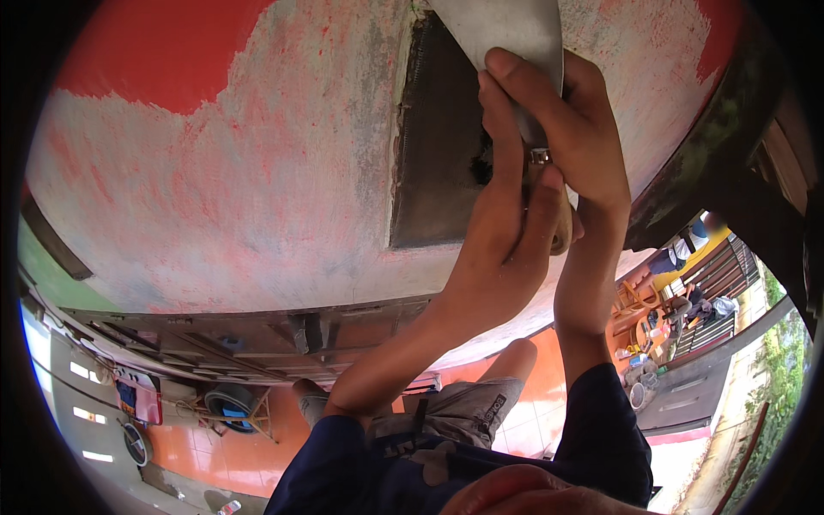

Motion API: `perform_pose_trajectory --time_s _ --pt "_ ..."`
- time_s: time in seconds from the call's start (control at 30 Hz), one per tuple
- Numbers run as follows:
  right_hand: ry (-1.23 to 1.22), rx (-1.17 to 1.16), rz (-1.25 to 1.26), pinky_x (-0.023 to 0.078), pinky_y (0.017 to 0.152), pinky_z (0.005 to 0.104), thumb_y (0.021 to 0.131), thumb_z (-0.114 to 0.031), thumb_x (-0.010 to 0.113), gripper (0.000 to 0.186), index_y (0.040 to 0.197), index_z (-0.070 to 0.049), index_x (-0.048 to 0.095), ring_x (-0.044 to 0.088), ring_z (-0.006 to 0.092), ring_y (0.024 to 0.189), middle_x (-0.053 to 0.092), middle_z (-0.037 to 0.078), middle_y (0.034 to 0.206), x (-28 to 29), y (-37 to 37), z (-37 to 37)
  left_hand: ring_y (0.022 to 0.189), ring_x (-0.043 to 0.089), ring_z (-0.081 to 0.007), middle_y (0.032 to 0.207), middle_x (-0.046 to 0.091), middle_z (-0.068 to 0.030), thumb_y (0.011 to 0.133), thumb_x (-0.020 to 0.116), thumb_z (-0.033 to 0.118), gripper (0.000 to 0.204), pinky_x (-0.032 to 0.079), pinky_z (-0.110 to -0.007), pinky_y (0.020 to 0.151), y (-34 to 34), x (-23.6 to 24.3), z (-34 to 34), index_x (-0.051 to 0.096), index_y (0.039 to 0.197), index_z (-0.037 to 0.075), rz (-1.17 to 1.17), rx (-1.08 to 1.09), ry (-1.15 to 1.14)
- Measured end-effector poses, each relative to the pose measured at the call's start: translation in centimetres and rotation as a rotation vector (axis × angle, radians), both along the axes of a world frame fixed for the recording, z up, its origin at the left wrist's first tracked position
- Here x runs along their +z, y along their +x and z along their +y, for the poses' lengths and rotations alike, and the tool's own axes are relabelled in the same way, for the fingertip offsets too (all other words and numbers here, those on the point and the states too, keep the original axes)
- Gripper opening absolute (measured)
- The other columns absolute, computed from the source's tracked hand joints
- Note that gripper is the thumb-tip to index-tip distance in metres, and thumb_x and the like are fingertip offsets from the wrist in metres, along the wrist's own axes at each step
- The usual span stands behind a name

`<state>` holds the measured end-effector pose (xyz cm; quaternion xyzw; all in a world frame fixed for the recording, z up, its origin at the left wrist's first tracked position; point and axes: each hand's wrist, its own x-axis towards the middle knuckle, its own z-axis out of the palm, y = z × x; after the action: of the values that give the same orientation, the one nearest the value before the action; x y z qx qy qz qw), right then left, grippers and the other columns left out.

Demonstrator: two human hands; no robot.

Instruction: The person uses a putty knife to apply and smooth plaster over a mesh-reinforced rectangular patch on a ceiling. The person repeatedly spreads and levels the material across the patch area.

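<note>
Both my hands are raised to the wall, gripping a putty knife (530, 30) with a wide grey metal blade and a wooden handle. My left hand (506, 206) is closed around the handle; its thumb lies near the ferrule and a finger reaches up along the blade's edge. My right hand (592, 137) is closed on the blade just above, thumb on the near face; its other fingers are mostly hidden. Behind them is a dark rectangular panel (433, 163) set in the wall (300, 154), which shows worn whitish paint with red traces. The blade's far end runs out of view.
Solid red paint (163, 51) covers the wall's upper left. A dark beam (704, 163) slants at the right. Below are orange floor tiles (197, 463), a dark tub (230, 403) on a wooden stand, and chairs (635, 300). Another person (682, 249) is far off at the right.
</note>
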<state>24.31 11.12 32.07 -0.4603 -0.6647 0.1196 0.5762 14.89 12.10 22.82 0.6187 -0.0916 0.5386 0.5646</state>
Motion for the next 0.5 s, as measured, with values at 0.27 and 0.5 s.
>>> perform_pose_trajectory --time_s 0.27,0.5 --pt "1.137 -0.742 -0.349 0.050 0.084 0.0377 0.097 -0.014 0.046 0.047 0.140 0.006 0.043 0.057 0.0284 0.108 0.047 0.019 0.133 -2.7 1.4 -0.8 0.063 0.049 -0.0067 0.103 0.055 -0.0100 0.105 0.038 0.010 0.068 0.042 -0.024 0.055 -3.7 -2.3 -0.9 -0.002 0.160 0.005 0.172 -0.003 -0.056" --pt "1.311 -0.793 -0.614 0.045 0.083 0.0376 0.091 -0.004 0.046 0.028 0.117 -0.001 0.053 0.051 0.0258 0.103 0.051 0.018 0.120 -6.8 7.3 -2.7 0.068 0.052 -0.0104 0.091 0.060 -0.0106 0.100 0.051 0.009 0.059 0.044 -0.026 0.062 -6.8 -7.6 -2.3 0.028 0.152 -0.003 0.307 0.094 -0.007"
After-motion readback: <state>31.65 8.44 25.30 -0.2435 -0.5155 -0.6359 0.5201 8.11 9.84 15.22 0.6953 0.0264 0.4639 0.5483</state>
